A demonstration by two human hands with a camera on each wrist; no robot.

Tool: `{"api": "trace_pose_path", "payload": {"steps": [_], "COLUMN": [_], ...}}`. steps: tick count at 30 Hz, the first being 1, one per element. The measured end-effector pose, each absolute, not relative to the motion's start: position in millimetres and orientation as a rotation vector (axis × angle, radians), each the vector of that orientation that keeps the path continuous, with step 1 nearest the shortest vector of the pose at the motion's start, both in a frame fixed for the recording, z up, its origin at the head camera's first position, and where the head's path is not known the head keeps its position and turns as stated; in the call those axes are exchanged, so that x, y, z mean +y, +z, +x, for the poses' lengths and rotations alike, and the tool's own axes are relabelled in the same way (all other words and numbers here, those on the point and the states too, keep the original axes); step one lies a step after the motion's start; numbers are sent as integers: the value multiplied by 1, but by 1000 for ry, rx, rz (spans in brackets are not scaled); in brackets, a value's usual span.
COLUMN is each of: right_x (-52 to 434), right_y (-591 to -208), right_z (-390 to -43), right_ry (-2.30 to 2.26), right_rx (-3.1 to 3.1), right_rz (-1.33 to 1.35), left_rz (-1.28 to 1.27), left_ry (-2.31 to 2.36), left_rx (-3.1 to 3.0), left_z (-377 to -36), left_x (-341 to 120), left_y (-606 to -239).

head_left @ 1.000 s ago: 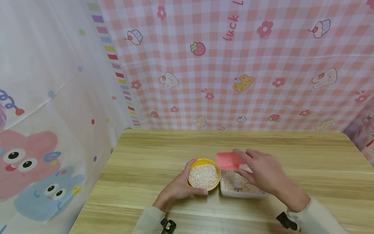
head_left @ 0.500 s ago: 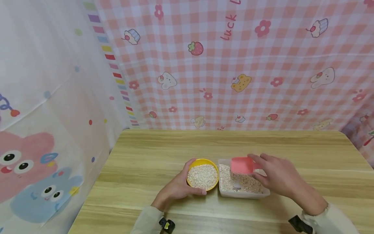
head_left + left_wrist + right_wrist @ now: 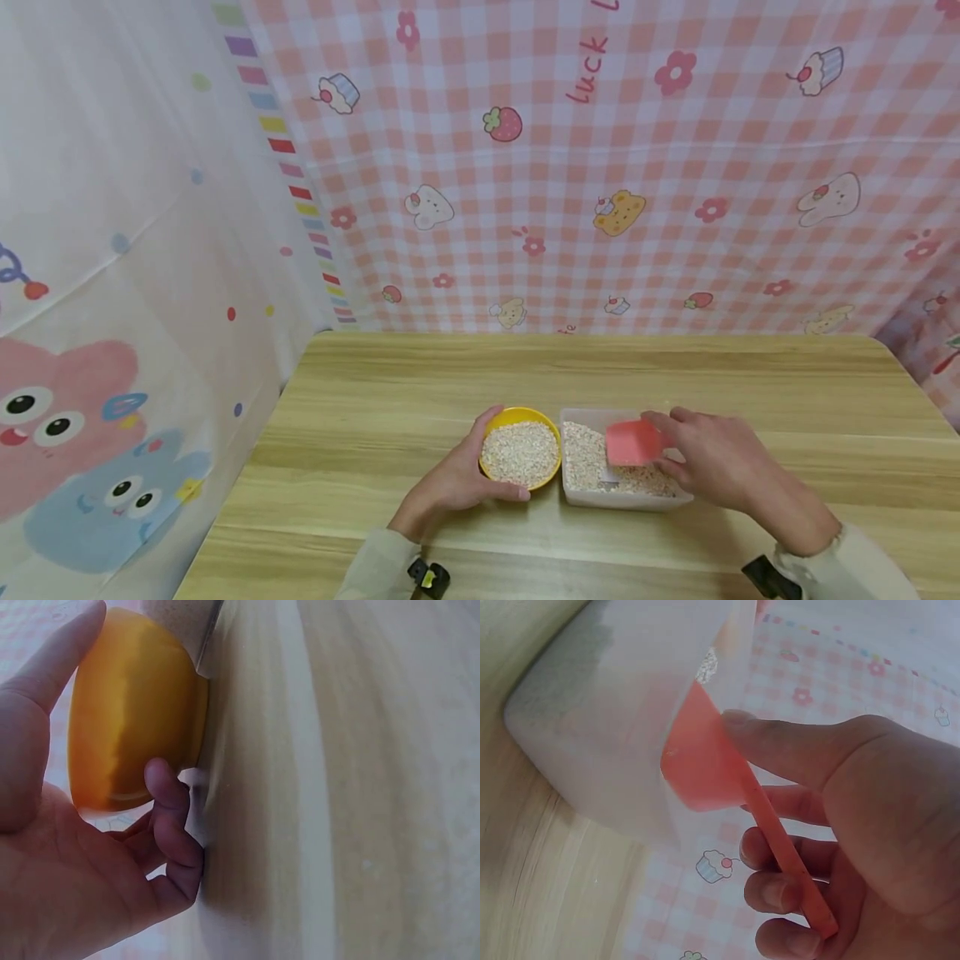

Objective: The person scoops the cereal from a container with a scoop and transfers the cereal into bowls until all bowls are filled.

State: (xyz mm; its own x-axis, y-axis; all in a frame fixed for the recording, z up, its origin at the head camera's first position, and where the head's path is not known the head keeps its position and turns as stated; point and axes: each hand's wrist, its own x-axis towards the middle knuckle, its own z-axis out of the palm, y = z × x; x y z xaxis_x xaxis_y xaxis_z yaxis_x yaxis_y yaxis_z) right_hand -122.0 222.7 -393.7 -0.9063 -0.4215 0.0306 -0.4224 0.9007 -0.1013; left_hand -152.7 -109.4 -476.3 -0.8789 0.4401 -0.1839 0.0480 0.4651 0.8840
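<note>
My left hand [image 3: 468,477] holds a yellow bowl [image 3: 135,705] on the table, thumb on the near side and fingers around the far left. Pale flakes that look like oats [image 3: 521,454] fill the bowl almost to the rim. To its right, close by, stands a translucent white rectangular tub [image 3: 626,500] with more of these flakes. My right hand [image 3: 716,458] grips a pink scoop [image 3: 632,443] by its handle, thumb at the base of the scoop and fingers curled along the handle. The scoop is inside the tub's opening, over the flakes, its inside hidden.
The wood-grain table [image 3: 405,375] stretches around the bowl and tub. Behind it hangs a pink checked cloth [image 3: 570,167], and a white printed cloth [image 3: 172,275] hangs at the left. Black wrist straps [image 3: 430,577] sit on both sleeves.
My right hand has carried the scoop from beside the bowl's right rim rightward and down into the tub. The left hand and the bowl stay put.
</note>
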Motion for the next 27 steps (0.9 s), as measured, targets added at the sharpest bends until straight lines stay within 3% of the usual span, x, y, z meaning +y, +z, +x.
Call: {"api": "trace_pose_path", "payload": {"steps": [17, 27], "right_x": [222, 220], "right_y": [-399, -402], "right_z": [-121, -121], "right_ry": [116, 53], "right_rx": [-3042, -3009], "right_rz": [695, 710], "left_rz": [292, 542], "left_ry": [1378, 1466], "left_rx": [2711, 2668], "left_z": [-136, -123], "left_x": [-98, -76], "left_y": [-439, -425]}}
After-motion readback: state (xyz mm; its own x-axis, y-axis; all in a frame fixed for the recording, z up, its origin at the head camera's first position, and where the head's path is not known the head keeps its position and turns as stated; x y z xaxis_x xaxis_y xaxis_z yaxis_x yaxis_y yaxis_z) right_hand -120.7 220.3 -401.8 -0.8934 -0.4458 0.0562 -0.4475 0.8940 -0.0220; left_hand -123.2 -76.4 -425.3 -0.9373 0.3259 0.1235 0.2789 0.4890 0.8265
